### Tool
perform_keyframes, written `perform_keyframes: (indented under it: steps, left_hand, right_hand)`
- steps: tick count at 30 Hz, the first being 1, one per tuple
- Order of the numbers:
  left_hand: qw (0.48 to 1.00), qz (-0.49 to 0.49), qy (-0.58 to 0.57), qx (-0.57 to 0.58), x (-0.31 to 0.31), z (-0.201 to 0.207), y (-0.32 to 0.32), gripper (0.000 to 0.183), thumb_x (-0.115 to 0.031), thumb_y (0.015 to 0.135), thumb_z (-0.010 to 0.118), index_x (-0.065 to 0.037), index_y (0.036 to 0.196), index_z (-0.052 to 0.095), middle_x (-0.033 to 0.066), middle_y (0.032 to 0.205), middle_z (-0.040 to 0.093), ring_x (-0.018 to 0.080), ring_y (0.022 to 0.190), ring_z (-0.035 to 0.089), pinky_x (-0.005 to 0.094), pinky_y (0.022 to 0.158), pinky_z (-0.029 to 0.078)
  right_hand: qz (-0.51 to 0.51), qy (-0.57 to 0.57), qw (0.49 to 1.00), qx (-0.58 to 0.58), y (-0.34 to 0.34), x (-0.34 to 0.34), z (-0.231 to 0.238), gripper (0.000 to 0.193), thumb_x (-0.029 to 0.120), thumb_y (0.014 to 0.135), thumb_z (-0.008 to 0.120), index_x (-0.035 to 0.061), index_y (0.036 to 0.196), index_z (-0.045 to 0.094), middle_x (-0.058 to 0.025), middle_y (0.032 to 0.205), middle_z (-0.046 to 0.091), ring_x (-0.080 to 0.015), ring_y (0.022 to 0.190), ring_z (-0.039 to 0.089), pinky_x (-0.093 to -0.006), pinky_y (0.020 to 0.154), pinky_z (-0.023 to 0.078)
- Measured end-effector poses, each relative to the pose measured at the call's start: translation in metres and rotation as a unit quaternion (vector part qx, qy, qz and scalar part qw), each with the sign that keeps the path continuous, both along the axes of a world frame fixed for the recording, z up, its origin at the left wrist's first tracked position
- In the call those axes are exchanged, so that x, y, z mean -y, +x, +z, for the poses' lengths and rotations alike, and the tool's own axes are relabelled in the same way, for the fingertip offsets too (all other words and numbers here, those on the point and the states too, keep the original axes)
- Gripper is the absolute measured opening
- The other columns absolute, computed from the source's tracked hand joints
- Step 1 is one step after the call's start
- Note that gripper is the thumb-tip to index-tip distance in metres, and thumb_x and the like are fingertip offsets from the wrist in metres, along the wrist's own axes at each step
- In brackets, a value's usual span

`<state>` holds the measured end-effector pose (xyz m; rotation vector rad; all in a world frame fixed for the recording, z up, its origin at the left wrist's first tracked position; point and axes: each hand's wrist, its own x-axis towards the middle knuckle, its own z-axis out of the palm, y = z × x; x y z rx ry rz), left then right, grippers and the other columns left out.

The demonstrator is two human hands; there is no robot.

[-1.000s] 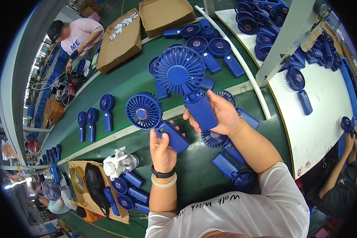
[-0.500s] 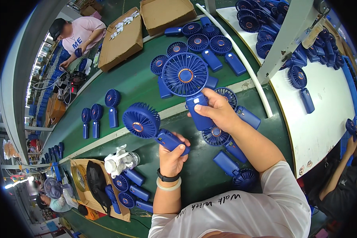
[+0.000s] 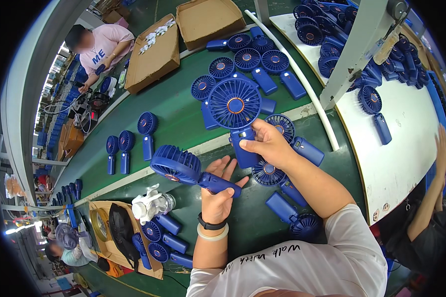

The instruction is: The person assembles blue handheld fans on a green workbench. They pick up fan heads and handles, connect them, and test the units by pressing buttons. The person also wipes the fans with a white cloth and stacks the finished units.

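In my right hand [image 3: 268, 143] a blue handheld fan [image 3: 235, 105] stands upright, its round grille up and my thumb pressed on the handle's front. My left hand [image 3: 217, 200] cradles a second blue fan [image 3: 176, 164], thumb on the handle and fingers loosely extended beneath it. That fan is tilted, its grille pointing left. Under and beside my right forearm lie more fans [image 3: 305, 151] on the green bench, partly covered by my hand and the fan it holds. Beyond it, a cluster of fans [image 3: 247, 58] spreads over the green belt.
Three fans [image 3: 147, 123] lie at left on the belt. A cardboard tray [image 3: 100, 203] holds fans, a black pouch and a tape roll, near a jar with white gloves [image 3: 151, 204]. A metal post [image 3: 357, 49] rises beside the white table [image 3: 406, 138]. Other people work nearby.
My left fingers have loosened and spread, and the fan there has rolled so its grille faces more downward. The right-hand fan has shifted slightly lower. At far right, another person's hand has moved.
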<state>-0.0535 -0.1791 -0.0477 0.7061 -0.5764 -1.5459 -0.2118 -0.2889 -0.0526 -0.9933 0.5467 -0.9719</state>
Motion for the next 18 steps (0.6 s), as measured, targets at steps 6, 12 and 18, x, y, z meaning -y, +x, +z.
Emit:
perform_keyframes:
  steps: [6,12,18]
  left_hand:
    - [0.996,-0.024,-0.024,0.087,0.007,0.006,-0.007,0.082,0.002,0.071,0.064,-0.008,0.141,0.023,0.0178,0.141,0.028,0.0371,0.131,0.029,0.0585,0.093,0.043]
    - [0.819,-0.07,-0.189,0.537,0.02,0.014,-0.047,0.069,-0.002,0.07,0.068,0.003,0.131,0.034,0.0239,0.135,0.032,0.0373,0.122,0.038,0.0405,0.099,0.036]
    - [0.776,-0.065,-0.244,0.578,0.085,0.029,-0.018,0.038,-0.017,0.081,0.063,0.001,0.112,0.054,0.0191,0.105,0.059,0.0339,0.098,0.056,0.0407,0.089,0.043]
  right_hand:
    - [-0.005,0.039,0.999,0.026,-0.003,-0.012,0.009,0.046,0.005,0.083,0.06,0.0004,0.124,0.041,-0.0067,0.111,0.055,-0.0122,0.1,0.054,-0.0293,0.088,0.044]
    - [0.049,-0.066,0.997,-0.008,-0.04,-0.057,-0.008,0.068,0.011,0.078,0.07,0.0011,0.134,0.032,-0.0075,0.122,0.048,-0.0178,0.114,0.046,-0.0324,0.097,0.038]
    - [-0.125,0.263,0.957,-0.017,-0.108,-0.124,0.04,0.073,0.017,0.062,0.077,-0.0004,0.124,0.043,-0.0139,0.105,0.058,-0.0288,0.094,0.061,-0.0419,0.082,0.052]
